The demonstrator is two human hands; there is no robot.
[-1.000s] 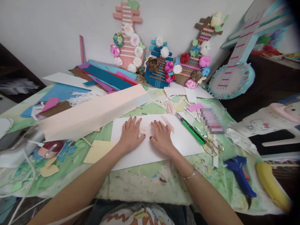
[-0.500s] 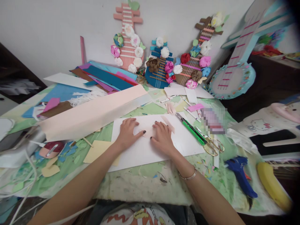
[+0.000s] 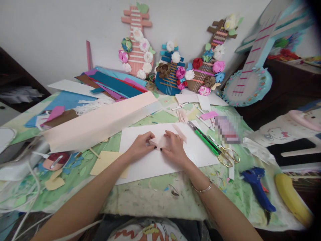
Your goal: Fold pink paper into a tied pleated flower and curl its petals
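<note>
Between my hands is a small pale pink piece of paper, its edge raised off the white board. My left hand is closed in a pinch on the paper's left side. Thumb and fingers of my right hand are curled about its right side, gripping it; part of the paper is hidden behind them. A pale pink strip lies on the board just beyond my right hand. Right of it, a green utility knife rests on the board's edge near gold-handled scissors.
A long folded peach sheet lies at back left, with yellow paper nearer me. A blue glue gun and a banana lie at right. Decorated paper lutes, including a pink one, stand along the wall.
My fingers, lying flatter on the paper before, have curled in and closed round it. The paper's edge has come up off the board.
</note>
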